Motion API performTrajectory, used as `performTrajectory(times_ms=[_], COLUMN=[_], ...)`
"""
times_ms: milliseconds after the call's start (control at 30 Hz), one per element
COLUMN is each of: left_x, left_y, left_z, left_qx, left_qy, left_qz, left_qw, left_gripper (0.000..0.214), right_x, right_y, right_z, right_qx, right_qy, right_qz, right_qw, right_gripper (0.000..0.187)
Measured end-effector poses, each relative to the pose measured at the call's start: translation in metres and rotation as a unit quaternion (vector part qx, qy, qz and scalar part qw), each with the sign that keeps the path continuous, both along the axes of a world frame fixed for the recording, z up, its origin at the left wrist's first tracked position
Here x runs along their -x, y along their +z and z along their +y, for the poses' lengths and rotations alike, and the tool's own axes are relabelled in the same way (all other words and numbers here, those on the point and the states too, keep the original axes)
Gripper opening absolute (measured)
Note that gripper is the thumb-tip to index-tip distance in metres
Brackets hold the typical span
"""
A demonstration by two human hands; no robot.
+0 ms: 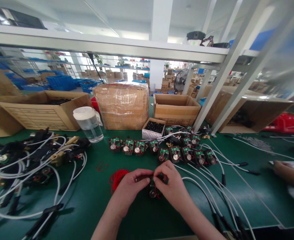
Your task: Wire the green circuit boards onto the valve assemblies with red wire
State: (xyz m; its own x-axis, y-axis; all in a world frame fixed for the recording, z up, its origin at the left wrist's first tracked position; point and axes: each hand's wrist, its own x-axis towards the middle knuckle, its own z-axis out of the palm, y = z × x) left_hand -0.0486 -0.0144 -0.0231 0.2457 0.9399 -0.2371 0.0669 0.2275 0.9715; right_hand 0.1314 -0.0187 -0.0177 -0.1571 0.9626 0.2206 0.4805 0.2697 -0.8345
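Observation:
My left hand (130, 186) and my right hand (170, 185) meet over the green mat near its front edge. Both are closed on one small black module with a green circuit board (152, 190), held between the fingertips. A bundle of thin red wire (116, 178) lies just left of my left hand. Behind my hands, a row of several similar modules (162, 150) with white cables lies on the mat.
A heap of black parts and white cables (29, 156) covers the left side. A clear plastic jar with a white lid (88, 124) stands behind. Cardboard boxes (123, 105) line the back. Another person's hand (287, 171) rests at the right edge.

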Motion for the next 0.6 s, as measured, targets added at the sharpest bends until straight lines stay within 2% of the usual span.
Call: performTrajectory(times_ms=[333, 600], left_x=[-0.0039, -0.0072], left_y=[0.0014, 0.0048], left_z=[-0.0028, -0.0003], left_qx=[0.005, -0.028], left_qy=[0.014, 0.021], left_qz=[-0.004, 0.049], left_qw=[1.0, 0.998], left_gripper=[0.028, 0.024], right_x=[0.0029, 0.0054], right_y=[0.0032, 0.0043], right_z=[0.0002, 0.0014], right_qx=[-0.002, 0.002], right_qy=[-0.009, -0.018], right_qz=[0.0, -0.016], right_qw=[1.0, 1.0], right_gripper=[0.015, 0.017])
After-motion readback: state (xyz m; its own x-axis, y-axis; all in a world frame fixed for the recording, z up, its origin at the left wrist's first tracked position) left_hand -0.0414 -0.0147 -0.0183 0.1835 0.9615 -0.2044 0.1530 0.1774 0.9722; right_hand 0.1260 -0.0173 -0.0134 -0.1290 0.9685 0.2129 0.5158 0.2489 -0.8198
